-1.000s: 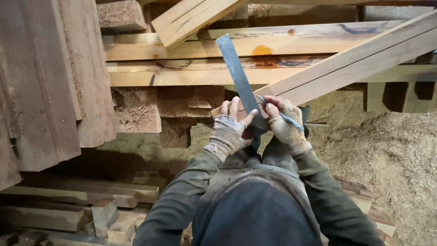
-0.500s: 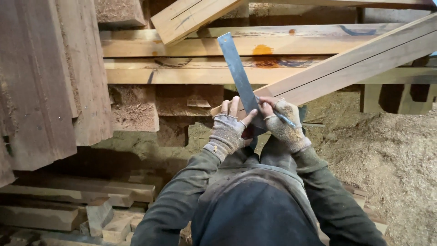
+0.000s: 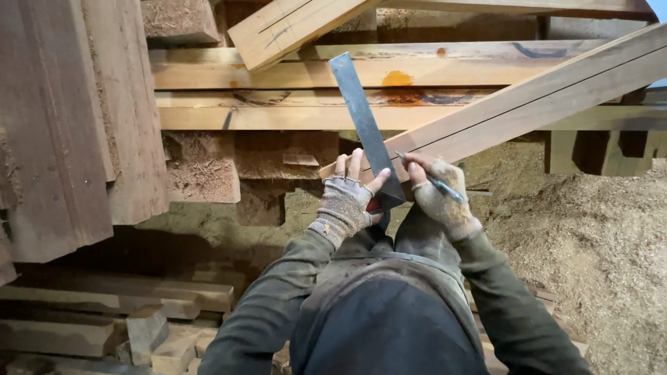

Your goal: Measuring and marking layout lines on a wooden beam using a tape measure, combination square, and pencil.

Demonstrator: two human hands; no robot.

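A long pale wooden plank [image 3: 528,104] runs from the upper right down to my hands, with a dark line drawn along it. A grey steel square [image 3: 363,118] lies across its near end, blade pointing up and left. My left hand [image 3: 347,198], in a fingerless glove, presses the square's lower part against the plank. My right hand [image 3: 439,191], also gloved, holds a blue pen [image 3: 431,178] with its tip at the blade's right edge on the plank.
Stacked timber beams [image 3: 292,73] lie across the back. Dark boards [image 3: 69,125] lean at the left. Short offcuts [image 3: 139,326] lie at the lower left. A sawdust heap [image 3: 597,243] fills the right side.
My right hand with the pen has shifted slightly along the square's edge, down and to the right. The left hand and the square stay in place.
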